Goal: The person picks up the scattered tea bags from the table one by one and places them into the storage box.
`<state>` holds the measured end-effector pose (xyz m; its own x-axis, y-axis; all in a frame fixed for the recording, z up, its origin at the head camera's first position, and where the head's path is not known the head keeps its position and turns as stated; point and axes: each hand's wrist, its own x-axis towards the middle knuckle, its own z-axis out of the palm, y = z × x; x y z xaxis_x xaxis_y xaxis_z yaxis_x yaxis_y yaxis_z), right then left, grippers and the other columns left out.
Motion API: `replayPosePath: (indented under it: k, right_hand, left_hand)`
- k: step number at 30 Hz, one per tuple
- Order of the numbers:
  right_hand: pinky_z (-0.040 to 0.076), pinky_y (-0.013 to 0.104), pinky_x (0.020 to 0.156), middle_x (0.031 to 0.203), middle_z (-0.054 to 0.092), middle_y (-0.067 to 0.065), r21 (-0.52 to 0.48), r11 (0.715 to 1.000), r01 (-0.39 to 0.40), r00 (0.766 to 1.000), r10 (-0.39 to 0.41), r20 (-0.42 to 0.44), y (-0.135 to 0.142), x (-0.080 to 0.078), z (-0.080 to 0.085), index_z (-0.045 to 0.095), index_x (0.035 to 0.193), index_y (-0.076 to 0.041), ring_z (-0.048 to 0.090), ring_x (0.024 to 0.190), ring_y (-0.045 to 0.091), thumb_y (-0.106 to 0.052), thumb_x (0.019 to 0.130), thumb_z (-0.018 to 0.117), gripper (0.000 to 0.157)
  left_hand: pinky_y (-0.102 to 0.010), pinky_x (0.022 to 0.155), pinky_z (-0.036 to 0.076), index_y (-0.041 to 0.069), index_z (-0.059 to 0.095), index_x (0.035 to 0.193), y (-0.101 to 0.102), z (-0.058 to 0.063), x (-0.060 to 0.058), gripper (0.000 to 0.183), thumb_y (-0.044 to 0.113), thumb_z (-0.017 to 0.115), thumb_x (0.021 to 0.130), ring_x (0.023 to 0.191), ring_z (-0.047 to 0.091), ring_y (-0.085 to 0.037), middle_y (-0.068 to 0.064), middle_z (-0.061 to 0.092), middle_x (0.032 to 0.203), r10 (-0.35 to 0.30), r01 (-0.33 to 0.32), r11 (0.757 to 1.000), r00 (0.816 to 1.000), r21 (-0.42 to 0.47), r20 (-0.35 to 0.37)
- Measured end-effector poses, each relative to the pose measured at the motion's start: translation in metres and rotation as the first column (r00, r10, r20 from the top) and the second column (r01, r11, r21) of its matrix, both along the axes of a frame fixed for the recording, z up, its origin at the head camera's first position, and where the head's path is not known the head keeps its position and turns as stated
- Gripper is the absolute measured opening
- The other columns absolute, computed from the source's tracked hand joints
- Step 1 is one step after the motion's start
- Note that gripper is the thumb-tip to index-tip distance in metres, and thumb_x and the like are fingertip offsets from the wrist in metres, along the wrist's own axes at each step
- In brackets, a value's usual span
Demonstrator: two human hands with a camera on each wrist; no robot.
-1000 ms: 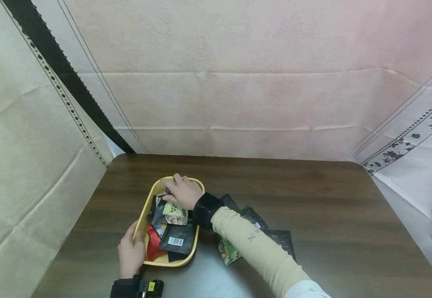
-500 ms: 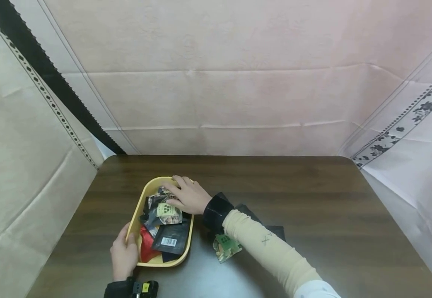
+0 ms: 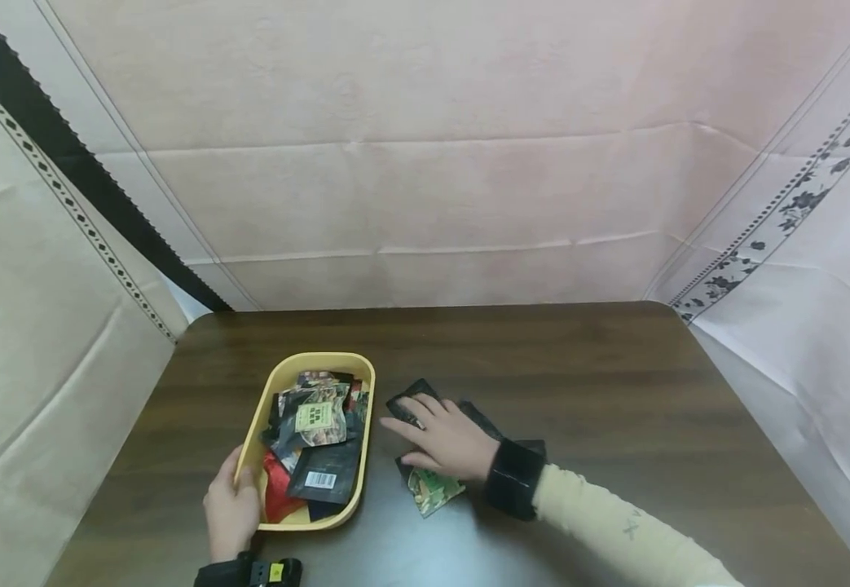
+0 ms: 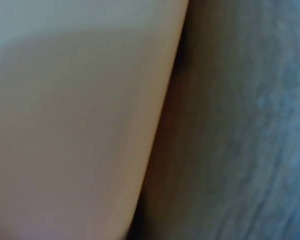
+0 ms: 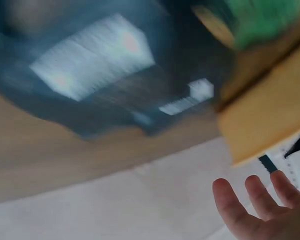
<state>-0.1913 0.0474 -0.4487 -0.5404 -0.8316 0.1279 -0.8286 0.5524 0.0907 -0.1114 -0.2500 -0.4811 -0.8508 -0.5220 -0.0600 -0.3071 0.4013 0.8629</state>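
Note:
A yellow plastic basket [image 3: 325,359] stands on the left of the table, holding several small packets. On top lies a dark pouch with a light green label [image 3: 313,417]. A black packet with a barcode [image 3: 322,473] and a red packet [image 3: 275,489] lie lower in it. My left hand [image 3: 230,509] grips the basket's left rim. To the basket's right, my right hand [image 3: 447,440] is over loose dark packets [image 3: 420,390] and a green packet [image 3: 433,489], its fingers extended and apart. The right wrist view shows its fingertips [image 5: 230,202] with nothing between them.
The loose packets, partly hidden by the right hand and wrist, lie on a dark wooden table [image 3: 601,375]. Pale patterned cloth [image 3: 425,196] hangs behind the table and at both sides. The left wrist view is mostly a blurred pale surface beside the wood.
My right hand has left the basket and moved right to the loose packets. My left hand stays on the basket's rim. The head view has shifted slightly.

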Motion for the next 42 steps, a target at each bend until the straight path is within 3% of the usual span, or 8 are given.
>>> replayPosePath:
  k: [4, 8, 14, 20, 26, 31, 38, 42]
  right_hand:
    - [0.039, 0.048, 0.092, 0.14, 0.035, 0.011, 0.0, 0.999, 0.037, 0.998, -0.037, 0.047, 0.041, 0.012, -0.016, 0.03, 0.143, -0.025, 0.032, 0.127, 0.028, -0.053, 0.089, 0.044, 0.062]
    - [0.033, 0.062, 0.09, 0.145, 0.029, 0.011, 0.014, 0.996, 0.087, 0.985, -0.089, 0.145, 0.078, 0.021, -0.028, 0.03, 0.143, -0.027, 0.023, 0.131, 0.035, -0.065, 0.081, 0.047, 0.075]
    - [0.021, 0.076, 0.083, 0.15, 0.015, 0.01, 0.044, 0.985, 0.167, 0.931, -0.172, 0.321, 0.113, 0.03, -0.034, 0.028, 0.143, -0.033, 0.009, 0.134, 0.042, -0.075, 0.066, 0.055, 0.092]
    - [0.032, 0.072, 0.079, 0.148, 0.02, 0.013, 0.129, 0.973, 0.189, 0.894, -0.225, 0.387, 0.126, 0.034, -0.034, 0.033, 0.14, -0.036, 0.016, 0.13, 0.046, -0.068, 0.067, 0.06, 0.085]
    - [0.041, 0.06, 0.079, 0.142, 0.031, 0.015, 0.161, 0.974, 0.161, 0.928, -0.205, 0.31, 0.126, 0.033, -0.034, 0.041, 0.137, -0.033, 0.029, 0.124, 0.044, -0.057, 0.071, 0.063, 0.073]
    - [0.046, 0.048, 0.073, 0.131, 0.041, 0.015, 0.122, 0.979, 0.163, 0.958, -0.187, 0.218, 0.123, 0.032, -0.035, 0.051, 0.128, -0.032, 0.041, 0.109, 0.034, -0.048, 0.074, 0.066, 0.058]
    - [0.048, 0.035, 0.061, 0.12, 0.05, 0.014, 0.099, 0.978, 0.186, 0.965, -0.201, 0.166, 0.12, 0.03, -0.032, 0.059, 0.11, -0.032, 0.044, 0.09, 0.025, -0.029, 0.082, 0.065, 0.028]
    - [0.047, 0.029, 0.059, 0.116, 0.052, 0.012, 0.079, 0.976, 0.201, 0.955, -0.214, 0.205, 0.117, 0.028, -0.029, 0.063, 0.105, -0.029, 0.045, 0.087, 0.023, -0.009, 0.084, 0.06, 0.029]
  left_hand:
    - [-0.059, 0.087, 0.037, -0.006, 0.035, 0.136, -0.002, -0.001, 0.001, 0.043, 0.0, 0.034, 0.093, 0.109, 0.043, -0.049, -0.037, 0.041, 0.125, 0.012, -0.012, 1.0, 1.0, -0.003, 0.001]
    - [-0.059, 0.088, 0.036, -0.006, 0.034, 0.136, -0.005, -0.002, 0.001, 0.044, -0.001, 0.035, 0.093, 0.109, 0.042, -0.05, -0.037, 0.041, 0.126, 0.021, -0.021, 1.0, 1.0, -0.003, 0.006]
    - [-0.059, 0.089, 0.036, -0.006, 0.033, 0.137, -0.005, -0.001, 0.001, 0.044, -0.001, 0.033, 0.093, 0.111, 0.042, -0.049, -0.037, 0.039, 0.127, 0.017, -0.017, 1.0, 1.0, 0.017, 0.01]
    - [-0.058, 0.09, 0.036, -0.005, 0.031, 0.138, -0.003, -0.002, 0.0, 0.045, 0.0, 0.032, 0.093, 0.112, 0.041, -0.048, -0.036, 0.038, 0.129, 0.019, -0.02, 0.999, 0.999, 0.035, 0.026]
    - [-0.058, 0.09, 0.036, -0.004, 0.03, 0.138, -0.001, -0.002, -0.001, 0.045, 0.0, 0.032, 0.094, 0.113, 0.041, -0.048, -0.035, 0.038, 0.129, 0.014, -0.016, 0.999, 0.999, 0.044, 0.04]
    - [-0.058, 0.09, 0.036, -0.004, 0.031, 0.138, -0.001, -0.001, -0.002, 0.045, 0.0, 0.032, 0.093, 0.111, 0.041, -0.048, -0.036, 0.038, 0.129, 0.016, -0.017, 0.999, 0.999, 0.028, 0.03]
    - [-0.059, 0.088, 0.036, -0.005, 0.032, 0.137, -0.001, -0.002, -0.003, 0.045, 0.0, 0.033, 0.093, 0.111, 0.042, -0.049, -0.036, 0.039, 0.128, -0.001, 0.0, 1.0, 0.999, 0.018, 0.032]
    - [-0.059, 0.089, 0.036, -0.005, 0.031, 0.138, -0.002, -0.003, -0.003, 0.045, 0.0, 0.032, 0.093, 0.111, 0.041, -0.049, -0.036, 0.039, 0.128, 0.0, -0.001, 1.0, 0.999, 0.018, 0.039]
